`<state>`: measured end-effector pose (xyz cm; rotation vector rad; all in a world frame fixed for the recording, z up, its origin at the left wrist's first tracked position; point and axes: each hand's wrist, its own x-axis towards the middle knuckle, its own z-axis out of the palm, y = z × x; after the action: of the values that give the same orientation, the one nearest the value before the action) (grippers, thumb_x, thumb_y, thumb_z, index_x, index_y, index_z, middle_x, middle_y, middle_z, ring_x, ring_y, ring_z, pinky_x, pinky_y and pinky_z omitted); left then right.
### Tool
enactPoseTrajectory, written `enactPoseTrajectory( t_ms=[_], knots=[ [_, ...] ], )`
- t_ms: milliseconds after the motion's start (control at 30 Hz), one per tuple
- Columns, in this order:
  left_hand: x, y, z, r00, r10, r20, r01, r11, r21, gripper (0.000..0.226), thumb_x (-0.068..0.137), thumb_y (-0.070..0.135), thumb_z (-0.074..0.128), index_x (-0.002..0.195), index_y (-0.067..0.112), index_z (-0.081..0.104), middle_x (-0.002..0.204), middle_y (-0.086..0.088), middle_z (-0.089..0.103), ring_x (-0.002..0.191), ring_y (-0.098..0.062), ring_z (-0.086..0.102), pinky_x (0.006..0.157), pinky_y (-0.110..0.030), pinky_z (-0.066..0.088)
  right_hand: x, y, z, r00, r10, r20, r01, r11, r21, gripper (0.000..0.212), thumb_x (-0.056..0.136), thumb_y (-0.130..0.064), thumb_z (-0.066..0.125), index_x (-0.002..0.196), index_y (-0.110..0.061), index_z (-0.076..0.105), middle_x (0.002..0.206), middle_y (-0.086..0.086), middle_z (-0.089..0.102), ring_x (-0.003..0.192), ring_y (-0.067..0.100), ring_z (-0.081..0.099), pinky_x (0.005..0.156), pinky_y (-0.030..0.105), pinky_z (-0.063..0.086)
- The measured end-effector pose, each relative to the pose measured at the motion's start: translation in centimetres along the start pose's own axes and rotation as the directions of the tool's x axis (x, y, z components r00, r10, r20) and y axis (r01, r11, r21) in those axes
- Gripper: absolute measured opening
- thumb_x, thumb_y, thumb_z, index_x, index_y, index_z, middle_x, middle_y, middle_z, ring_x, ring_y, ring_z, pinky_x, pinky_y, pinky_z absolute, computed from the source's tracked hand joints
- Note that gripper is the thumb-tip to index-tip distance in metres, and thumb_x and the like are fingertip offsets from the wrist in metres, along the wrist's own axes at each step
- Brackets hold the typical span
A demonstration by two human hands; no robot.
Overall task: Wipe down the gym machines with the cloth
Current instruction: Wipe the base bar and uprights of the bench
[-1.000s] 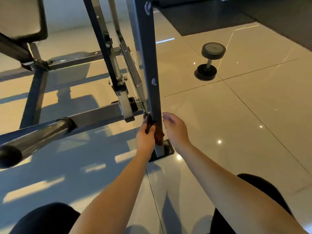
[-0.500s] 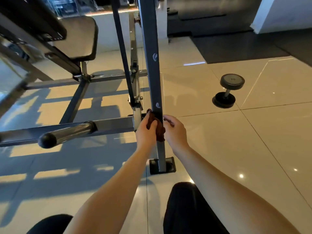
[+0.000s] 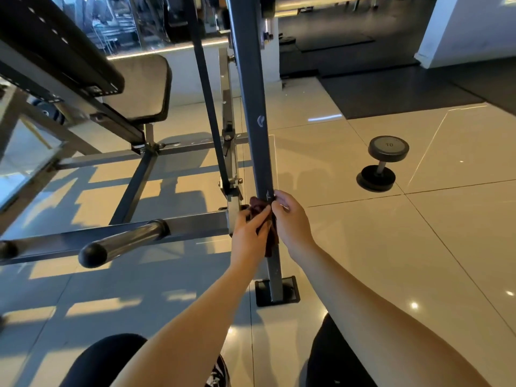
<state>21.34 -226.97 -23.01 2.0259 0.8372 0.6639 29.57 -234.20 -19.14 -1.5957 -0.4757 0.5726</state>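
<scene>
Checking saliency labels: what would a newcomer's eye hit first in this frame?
Dead centre, two hands meet on a grey post: the left hand grips a dark reddish cloth against it, and the right hand curls round its other side. On the tiles to the right, a black dumbbell stands on end. To the left, a chrome bar juts toward the camera below a black padded seat.

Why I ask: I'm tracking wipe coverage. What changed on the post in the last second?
The left hand, gripping the cloth, slid it up the post, from just above the foot to well clear of it. The right hand rose alongside; earlier just beside the post, its fingers now curl against it. The foot and dumbbell stayed put.
</scene>
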Motion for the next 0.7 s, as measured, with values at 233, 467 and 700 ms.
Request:
enactPoseTrajectory(
  t_ms=[233,467,700],
  knots=[
    [2.1,2.4,-1.5,0.995,0.074,-0.064,-0.078,0.995,-0.06,0.04,0.107,0.031,0.048,0.146,0.042,0.049,0.151,0.006,0.034,0.132,-0.006,0.036,0.098,-0.007,0.035,0.2,0.0,0.2,1.0,-0.021,-0.023,0.021,1.0,0.007,0.034,0.108,-0.029,0.041,0.137,-0.027,0.059,0.125,-0.005,0.066,0.115,0.012,0.062,0.097,0.03,0.053],
    [0.6,1.0,-0.8,0.999,0.013,0.031,-0.009,0.993,-0.118,0.042,0.103,0.027,0.056,0.145,0.034,0.051,0.119,0.025,0.035,0.111,0.012,0.045,0.073,0.005,0.039,0.1,0.8,0.2,0.999,-0.008,-0.033,0.01,0.999,0.046,0.034,0.109,-0.031,0.037,0.134,-0.027,0.06,0.119,-0.015,0.064,0.103,-0.004,0.057,0.076,0.008,0.044],
    [0.8,1.6,-0.8,0.999,-0.026,-0.032,0.019,0.984,-0.18,0.036,0.103,0.026,0.057,0.139,0.029,0.06,0.123,0.024,0.043,0.118,-0.002,0.047,0.075,0.001,0.042,0.1,1.1,0.2,0.999,-0.022,-0.033,0.022,1.0,-0.003,0.034,0.108,-0.025,0.043,0.139,-0.025,0.058,0.129,-0.011,0.063,0.115,0.005,0.058,0.095,0.019,0.047]
  ],
)
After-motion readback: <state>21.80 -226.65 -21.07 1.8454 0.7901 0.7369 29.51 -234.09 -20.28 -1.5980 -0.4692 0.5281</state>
